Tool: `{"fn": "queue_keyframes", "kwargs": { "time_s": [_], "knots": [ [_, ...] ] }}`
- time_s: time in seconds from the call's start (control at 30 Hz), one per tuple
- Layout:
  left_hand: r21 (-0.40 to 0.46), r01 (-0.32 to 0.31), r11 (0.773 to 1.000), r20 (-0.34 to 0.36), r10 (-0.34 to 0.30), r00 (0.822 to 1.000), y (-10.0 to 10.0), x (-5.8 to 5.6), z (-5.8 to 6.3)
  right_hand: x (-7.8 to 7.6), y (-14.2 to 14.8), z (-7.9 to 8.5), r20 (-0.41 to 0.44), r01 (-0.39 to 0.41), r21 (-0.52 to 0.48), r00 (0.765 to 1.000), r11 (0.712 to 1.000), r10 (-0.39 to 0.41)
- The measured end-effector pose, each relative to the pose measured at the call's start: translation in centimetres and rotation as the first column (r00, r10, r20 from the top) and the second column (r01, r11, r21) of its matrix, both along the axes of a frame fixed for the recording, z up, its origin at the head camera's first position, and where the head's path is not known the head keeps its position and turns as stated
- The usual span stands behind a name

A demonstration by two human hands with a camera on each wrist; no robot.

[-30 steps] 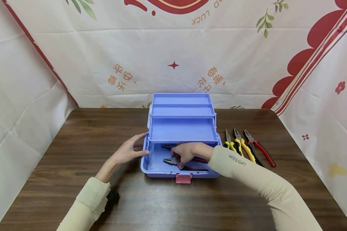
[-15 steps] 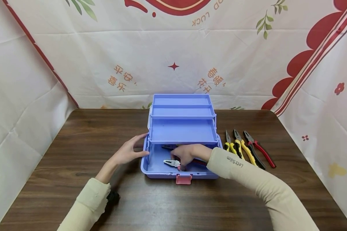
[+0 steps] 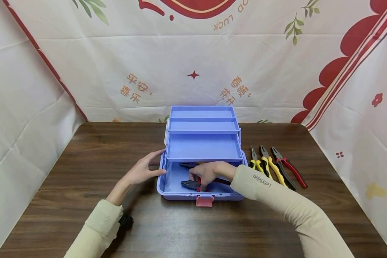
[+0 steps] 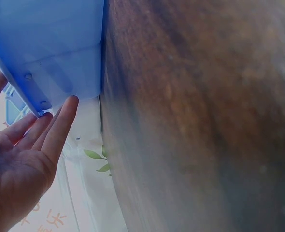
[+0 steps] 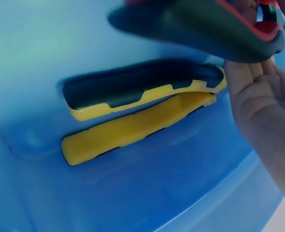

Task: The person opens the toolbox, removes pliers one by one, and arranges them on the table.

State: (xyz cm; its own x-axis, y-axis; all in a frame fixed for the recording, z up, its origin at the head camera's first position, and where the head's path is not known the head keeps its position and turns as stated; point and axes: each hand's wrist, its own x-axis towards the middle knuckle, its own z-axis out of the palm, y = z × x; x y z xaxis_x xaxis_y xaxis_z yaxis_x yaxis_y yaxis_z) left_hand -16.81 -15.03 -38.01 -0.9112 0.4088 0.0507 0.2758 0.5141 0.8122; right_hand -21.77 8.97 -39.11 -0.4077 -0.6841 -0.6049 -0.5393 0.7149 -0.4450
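Observation:
In the head view, my right hand (image 3: 206, 173) is inside the open blue toolbox (image 3: 177, 195) and grips pliers (image 3: 190, 184) with red and black handles, their dark jaws pointing left. Up close in the right wrist view, a held handle (image 5: 205, 29) rises above a second pair of pliers (image 5: 133, 126) with yellow and black handles, lying on the box floor. The dark jaws of that second pair show beyond my right hand. My left hand (image 3: 145, 168) rests at the box's left rim, thumb over the edge, its fairly straight fingers (image 4: 60, 125) along the outside wall.
Right of the box lie two yellow-and-black pliers (image 3: 254, 159) (image 3: 271, 163) and one red-and-black pair (image 3: 288, 166). Raised trays (image 3: 204, 145) overhang the box's back. A pink latch (image 3: 204, 201) hangs at its front. A printed cloth (image 3: 193, 53) backs the wooden table (image 3: 193, 229).
The held pliers have turned slightly in my right hand, so their jaws look darker now, and their handles sit higher. My left hand has stayed at the rim.

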Motion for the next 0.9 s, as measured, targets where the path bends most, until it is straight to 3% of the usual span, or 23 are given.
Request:
{"fn": "queue_keyframes", "kwargs": {
  "time_s": [0.27,0.5,0.73,0.9],
  "knots": [
    [0.006,0.000,1.000,0.006,0.000,1.000,0.0,0.1,0.1,-0.4,0.3,-0.4,0.169,0.090,-0.079,0.983,0.993,-0.075],
    [0.038,0.005,0.999,0.011,-0.005,1.000,0.0,0.1,-0.1,-0.7,0.6,-0.3,0.269,0.094,-0.122,0.961,0.988,-0.058],
    [0.067,0.012,0.998,0.027,-0.014,1.000,-0.1,0.0,-0.2,-0.9,0.5,1.2,0.354,0.061,-0.144,0.935,0.988,-0.006],
    [0.074,0.017,0.997,0.040,-0.020,0.999,-0.2,-0.1,-0.3,-0.7,0.4,2.6,0.362,0.057,-0.172,0.932,0.984,0.009]
  ]
}}
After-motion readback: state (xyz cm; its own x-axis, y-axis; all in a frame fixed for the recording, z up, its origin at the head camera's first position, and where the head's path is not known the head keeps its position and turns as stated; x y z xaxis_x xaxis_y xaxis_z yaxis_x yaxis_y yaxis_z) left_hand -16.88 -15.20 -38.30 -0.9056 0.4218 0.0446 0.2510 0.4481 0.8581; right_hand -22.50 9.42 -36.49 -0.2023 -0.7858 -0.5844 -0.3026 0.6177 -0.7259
